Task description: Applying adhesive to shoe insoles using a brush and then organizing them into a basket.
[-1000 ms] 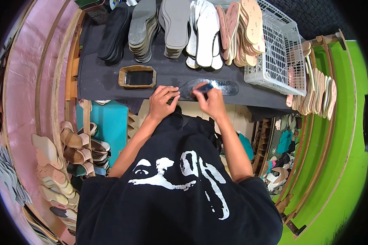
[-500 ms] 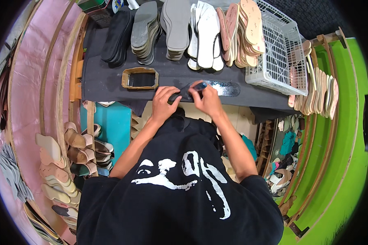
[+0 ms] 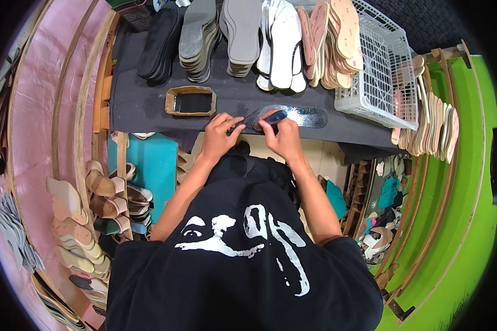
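Observation:
A black insole (image 3: 309,117) lies lengthwise near the front edge of the dark-covered table, its right part wet and shiny. My left hand (image 3: 220,137) pinches the insole's left end with thumb and fingertips. My right hand (image 3: 286,139) is closed around a short blue-handled brush (image 3: 277,117), held low over the insole's middle; its working end is hidden by the fingers. To the left of my hands stands a brown-rimmed tub (image 3: 171,110) with dark contents.
Along the table's back are stacks of black insoles (image 3: 159,49), grey insoles (image 3: 242,36), white insoles (image 3: 286,47) and beige insoles (image 3: 345,33). A white plastic crate (image 3: 370,110) stands at right. Wooden racks with shoe parts (image 3: 439,127) flank both sides.
The brush handle has tilted further to the right in my right hand. My left hand keeps to the insole's left end, and the whole view has shifted slightly.

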`<action>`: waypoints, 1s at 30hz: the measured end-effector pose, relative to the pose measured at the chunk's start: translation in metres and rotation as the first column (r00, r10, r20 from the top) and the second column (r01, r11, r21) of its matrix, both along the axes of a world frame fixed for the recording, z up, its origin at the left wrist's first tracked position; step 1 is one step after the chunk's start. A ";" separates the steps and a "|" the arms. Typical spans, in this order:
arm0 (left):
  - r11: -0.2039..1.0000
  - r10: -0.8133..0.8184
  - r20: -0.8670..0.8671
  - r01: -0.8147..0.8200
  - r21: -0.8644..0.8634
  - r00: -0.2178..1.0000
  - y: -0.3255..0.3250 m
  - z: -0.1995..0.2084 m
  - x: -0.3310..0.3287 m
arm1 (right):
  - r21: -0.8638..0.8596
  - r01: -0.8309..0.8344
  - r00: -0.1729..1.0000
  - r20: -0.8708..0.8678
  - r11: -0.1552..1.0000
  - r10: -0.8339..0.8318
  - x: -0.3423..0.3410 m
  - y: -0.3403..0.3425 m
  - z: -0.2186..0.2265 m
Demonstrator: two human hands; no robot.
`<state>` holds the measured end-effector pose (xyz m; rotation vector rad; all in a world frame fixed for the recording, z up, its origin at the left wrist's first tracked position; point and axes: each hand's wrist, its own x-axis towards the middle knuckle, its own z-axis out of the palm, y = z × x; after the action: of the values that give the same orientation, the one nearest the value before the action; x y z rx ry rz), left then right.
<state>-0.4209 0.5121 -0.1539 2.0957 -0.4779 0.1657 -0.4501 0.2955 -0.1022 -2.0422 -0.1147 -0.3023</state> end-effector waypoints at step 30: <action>1.000 0.011 0.175 -0.014 0.016 0.984 -0.003 -0.007 -0.007 | -0.209 -0.105 0.974 0.177 0.972 0.143 0.022 -0.008 -0.016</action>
<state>-0.4283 0.5088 -0.1608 2.1112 -0.5732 0.3564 -0.4282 0.2878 -0.1185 -2.1880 -0.4046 -0.4214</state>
